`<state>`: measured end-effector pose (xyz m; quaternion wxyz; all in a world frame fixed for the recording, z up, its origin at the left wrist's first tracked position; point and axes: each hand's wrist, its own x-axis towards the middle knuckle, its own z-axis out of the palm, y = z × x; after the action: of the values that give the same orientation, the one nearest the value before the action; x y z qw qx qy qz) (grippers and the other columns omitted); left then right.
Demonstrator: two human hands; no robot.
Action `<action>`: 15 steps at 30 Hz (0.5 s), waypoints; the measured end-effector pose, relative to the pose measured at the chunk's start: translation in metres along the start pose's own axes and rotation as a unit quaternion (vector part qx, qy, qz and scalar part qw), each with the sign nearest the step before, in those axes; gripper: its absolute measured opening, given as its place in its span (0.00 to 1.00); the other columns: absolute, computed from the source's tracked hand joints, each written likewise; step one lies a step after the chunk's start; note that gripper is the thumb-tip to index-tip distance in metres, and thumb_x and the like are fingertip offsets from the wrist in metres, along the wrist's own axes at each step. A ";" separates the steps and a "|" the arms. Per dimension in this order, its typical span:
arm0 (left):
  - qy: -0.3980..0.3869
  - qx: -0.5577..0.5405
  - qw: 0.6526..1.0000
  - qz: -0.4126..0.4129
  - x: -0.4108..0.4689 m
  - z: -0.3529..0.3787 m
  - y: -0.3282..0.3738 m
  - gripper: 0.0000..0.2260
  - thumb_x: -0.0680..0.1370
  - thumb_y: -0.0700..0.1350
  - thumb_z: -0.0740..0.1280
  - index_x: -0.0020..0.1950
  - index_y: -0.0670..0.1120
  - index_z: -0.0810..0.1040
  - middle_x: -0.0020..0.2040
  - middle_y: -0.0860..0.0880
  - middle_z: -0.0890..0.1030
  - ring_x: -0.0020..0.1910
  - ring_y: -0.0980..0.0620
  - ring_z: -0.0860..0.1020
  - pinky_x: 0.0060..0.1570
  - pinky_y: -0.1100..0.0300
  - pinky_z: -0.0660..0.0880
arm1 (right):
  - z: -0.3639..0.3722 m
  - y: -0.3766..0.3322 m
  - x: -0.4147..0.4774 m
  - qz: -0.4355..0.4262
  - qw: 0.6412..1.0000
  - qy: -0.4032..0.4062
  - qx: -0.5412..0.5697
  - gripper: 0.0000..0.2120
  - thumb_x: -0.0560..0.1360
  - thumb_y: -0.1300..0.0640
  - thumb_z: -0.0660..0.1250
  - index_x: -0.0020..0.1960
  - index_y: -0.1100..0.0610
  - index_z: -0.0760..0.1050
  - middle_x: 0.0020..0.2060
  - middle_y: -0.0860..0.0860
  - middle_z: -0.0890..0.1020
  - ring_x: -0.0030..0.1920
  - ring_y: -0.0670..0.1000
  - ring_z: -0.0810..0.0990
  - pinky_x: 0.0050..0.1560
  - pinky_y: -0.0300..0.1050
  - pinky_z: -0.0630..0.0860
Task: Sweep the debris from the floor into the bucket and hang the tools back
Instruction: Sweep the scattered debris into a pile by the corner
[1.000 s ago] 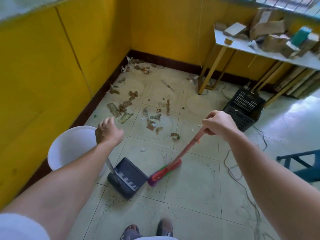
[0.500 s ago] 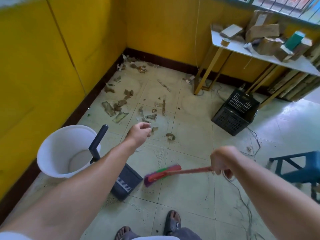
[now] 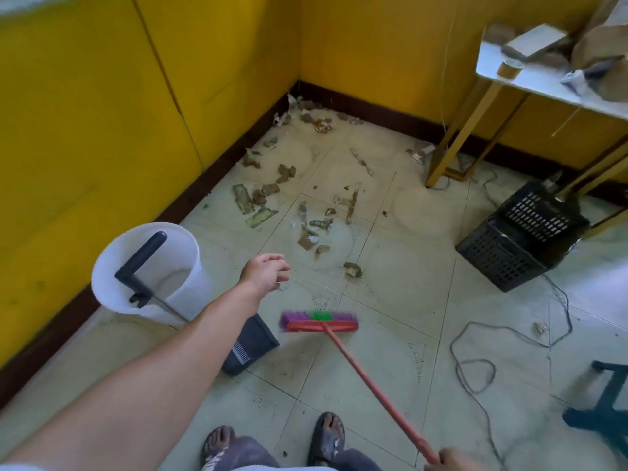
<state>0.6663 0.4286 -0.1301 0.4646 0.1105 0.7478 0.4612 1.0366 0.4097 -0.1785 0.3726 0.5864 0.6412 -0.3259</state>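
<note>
A white bucket (image 3: 183,253) stands by the yellow wall at the left. The dark dustpan (image 3: 251,345) sits on the floor beside it, its upright handle (image 3: 141,258) leaning against the bucket. My left hand (image 3: 266,273) hovers above the tiles with loosely spread fingers, holding nothing. My right hand (image 3: 450,461), at the bottom edge, grips the red stick of the broom (image 3: 319,321), whose purple and green bristles rest on the floor just right of the dustpan. Scraps of debris (image 3: 307,212) lie scattered from the corner to the middle tiles.
A black plastic crate (image 3: 520,239) sits at the right under a white table (image 3: 530,83) loaded with boxes. Loose cable (image 3: 475,362) snakes over the floor at the right. A dark blue stool (image 3: 605,402) stands at the right edge. My sandalled feet (image 3: 272,440) are below.
My left hand let go of the dustpan handle and moved out over the tiles. My right hand pulled the broom back towards me, and the broom head turned square to the debris.
</note>
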 end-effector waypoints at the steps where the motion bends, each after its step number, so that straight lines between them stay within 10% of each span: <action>1: 0.006 -0.002 1.000 -0.004 -0.002 0.008 0.000 0.07 0.80 0.40 0.63 0.57 0.45 0.76 0.53 0.46 0.82 0.46 0.49 0.80 0.42 0.61 0.74 | 0.000 0.005 0.004 0.005 1.000 -0.003 0.019 0.18 0.83 0.52 0.52 0.63 0.63 0.71 0.54 0.55 0.78 0.55 0.50 0.77 0.33 0.23 0.65; 5: 0.017 0.010 1.000 -0.006 -0.010 0.029 0.001 0.07 0.80 0.40 0.62 0.57 0.45 0.76 0.53 0.46 0.82 0.47 0.49 0.80 0.42 0.60 0.74 | 0.012 0.003 0.028 -0.027 0.999 0.035 0.023 0.12 0.79 0.42 0.55 0.43 0.49 0.67 0.38 0.44 0.73 0.43 0.46 0.76 0.32 0.33 0.63; 10: 0.041 0.017 0.999 -0.002 -0.010 0.030 0.012 0.07 0.80 0.42 0.63 0.57 0.47 0.77 0.53 0.47 0.82 0.47 0.50 0.80 0.47 0.59 0.76 | 0.003 -0.038 0.055 -0.077 0.996 0.011 0.034 0.20 0.83 0.51 0.46 0.70 0.56 0.65 0.63 0.54 0.76 0.62 0.51 0.76 0.55 0.40 0.70; 15: 0.038 0.025 0.999 0.002 0.007 0.023 0.025 0.08 0.81 0.43 0.62 0.58 0.48 0.77 0.52 0.50 0.82 0.47 0.52 0.81 0.53 0.56 0.76 | 0.008 -0.070 0.097 -0.019 0.994 -0.036 0.098 0.21 0.81 0.49 0.52 0.67 0.61 0.66 0.62 0.56 0.75 0.63 0.54 0.76 0.59 0.42 0.71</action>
<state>0.6741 0.4604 -0.1177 0.4320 0.1054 0.7761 0.4472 0.9645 0.4449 -0.2676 0.3297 0.5962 0.6031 -0.4150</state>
